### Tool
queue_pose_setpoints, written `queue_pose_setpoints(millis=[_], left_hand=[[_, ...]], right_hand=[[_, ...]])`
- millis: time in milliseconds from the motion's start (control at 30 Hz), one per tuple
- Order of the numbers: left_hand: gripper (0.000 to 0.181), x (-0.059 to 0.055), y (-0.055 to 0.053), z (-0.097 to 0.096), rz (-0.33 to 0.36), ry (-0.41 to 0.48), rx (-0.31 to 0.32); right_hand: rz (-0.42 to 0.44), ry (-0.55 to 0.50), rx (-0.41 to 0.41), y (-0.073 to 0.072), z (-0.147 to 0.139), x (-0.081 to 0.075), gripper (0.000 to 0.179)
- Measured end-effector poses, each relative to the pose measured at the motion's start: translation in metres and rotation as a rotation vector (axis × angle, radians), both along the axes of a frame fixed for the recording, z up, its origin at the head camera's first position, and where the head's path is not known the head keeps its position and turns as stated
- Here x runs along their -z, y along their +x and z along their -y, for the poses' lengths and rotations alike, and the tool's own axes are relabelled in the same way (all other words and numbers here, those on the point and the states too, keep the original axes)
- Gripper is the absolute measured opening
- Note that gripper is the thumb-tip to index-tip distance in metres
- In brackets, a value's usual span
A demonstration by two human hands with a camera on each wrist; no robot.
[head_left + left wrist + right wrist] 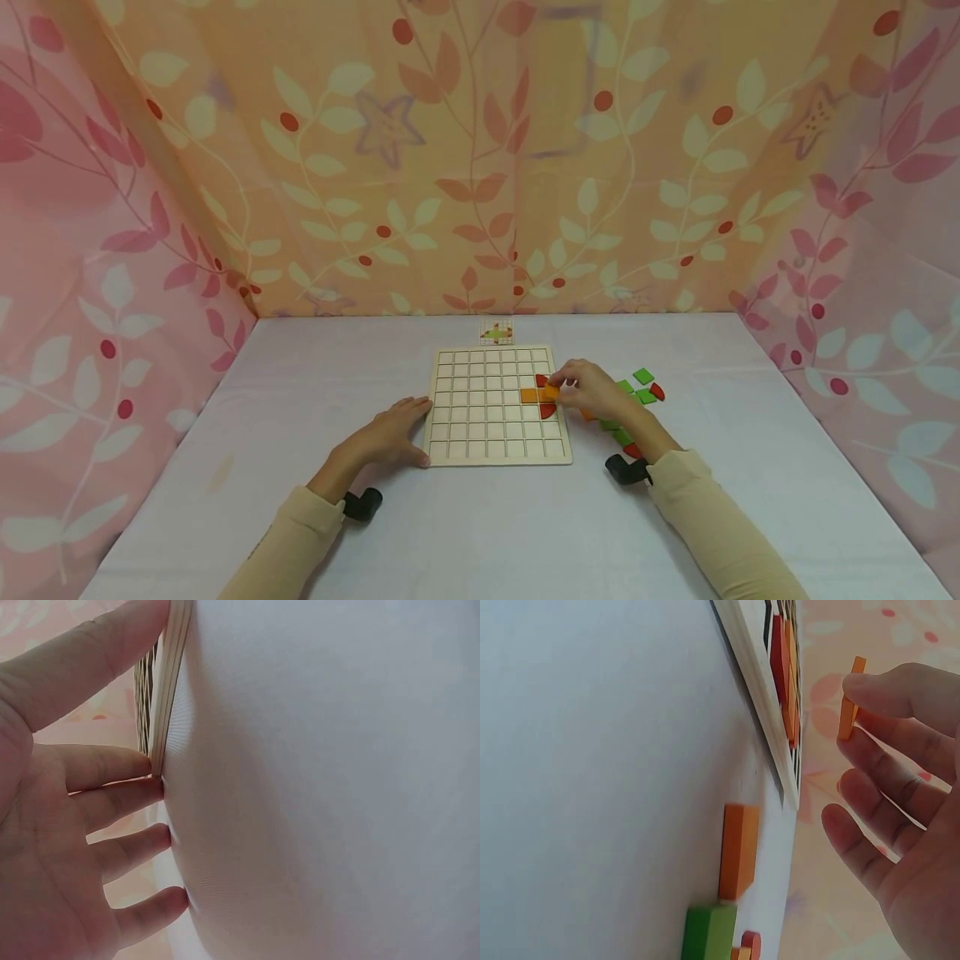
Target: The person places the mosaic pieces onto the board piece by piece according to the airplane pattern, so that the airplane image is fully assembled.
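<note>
A wooden grid board (pixel 487 429) lies on the white table. My left hand (pixel 386 435) touches its left edge with fingers spread, the thumb (pixel 97 660) along the board's side. Over the board's right side, my right hand (pixel 592 390) pinches an orange square tile (pixel 849 709) between thumb and fingers, held up off the board in the right wrist view. Close by, an orange tile (pixel 529 396) and red quarter-round tiles (pixel 547 411) lie in the grid. In the head view, the right hand partly covers this area.
Right of the board lie several loose green tiles (pixel 643 376), red rounded tiles (pixel 657 392) and an orange tile (pixel 739 851). Behind the board is a small pattern card (pixel 497 332). Patterned cloth walls (pixel 480 167) enclose the table at back and sides.
</note>
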State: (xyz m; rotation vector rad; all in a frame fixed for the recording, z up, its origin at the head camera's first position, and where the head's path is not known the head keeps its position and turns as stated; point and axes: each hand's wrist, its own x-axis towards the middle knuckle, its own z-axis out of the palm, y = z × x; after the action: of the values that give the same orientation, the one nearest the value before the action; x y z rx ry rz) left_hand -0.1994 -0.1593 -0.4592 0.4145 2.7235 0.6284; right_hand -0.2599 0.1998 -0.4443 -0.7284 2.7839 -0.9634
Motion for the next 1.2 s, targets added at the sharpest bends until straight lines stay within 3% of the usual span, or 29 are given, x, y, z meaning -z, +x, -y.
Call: queue_pose_setpoints(millis=[167,533,733,967,1200], left_hand=[[0.096,-0.002,0.001,-0.001,0.005,0.004,-0.003],[0.095,-0.003,0.001,0.0,0.003,-0.01,-0.001],[0.096,-0.003,0.002,0.0,0.011,0.01,-0.002],[0.096,-0.004,0.001,-0.001,0.026,0.01,0.003],[0.096,-0.004,0.0,0.0,0.036,-0.002,0.001]], right_hand=[[0.027,0.007,-0.006,0.001,0.007,0.0,0.027],[-0.054,0.069,-0.125,0.001,0.025,0.005,0.022],[-0.048,0.16,-0.135,0.004,0.032,0.006,0.026],[0.007,0.209,-0.11,0.009,0.039,0.001,0.026],[0.009,0.239,-0.109,0.01,0.043,0.002,0.023]])
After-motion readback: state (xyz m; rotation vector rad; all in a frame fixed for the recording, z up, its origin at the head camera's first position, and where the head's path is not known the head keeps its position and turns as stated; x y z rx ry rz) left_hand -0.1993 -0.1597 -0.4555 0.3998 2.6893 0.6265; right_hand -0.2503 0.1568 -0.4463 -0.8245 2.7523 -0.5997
